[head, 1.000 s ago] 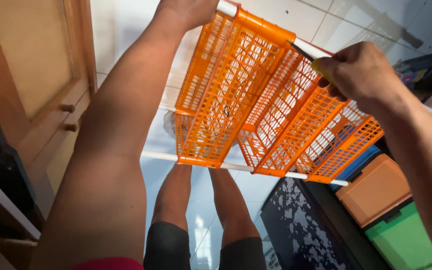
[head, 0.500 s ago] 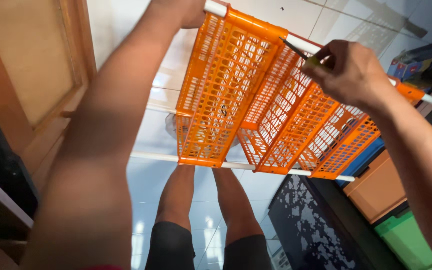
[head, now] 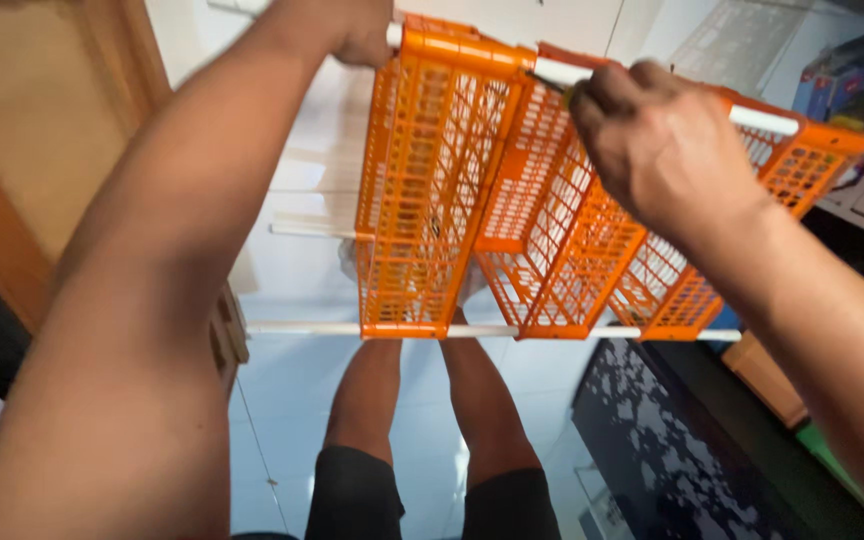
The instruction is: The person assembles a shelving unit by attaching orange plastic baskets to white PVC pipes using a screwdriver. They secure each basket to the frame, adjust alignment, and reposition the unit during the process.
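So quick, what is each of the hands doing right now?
Left hand: closed around the white rod at the orange rack's top.
Right hand: closed, a thin dark tool poking out at the rod.

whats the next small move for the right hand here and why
Probably keep the left hand steady on the white pole and work the thin tool in the right hand at the joint where the orange rack meets it, since the tip sits there.

Orange plastic rack [head: 472, 200]: three lattice-walled baskets side by side, tipped on edge, held off floor. White tubes [head: 562, 72] run through upper and lower corners; lower tube horizontal, upper tube sloping down to right. Left basket faces camera flat, other two angled rightward.
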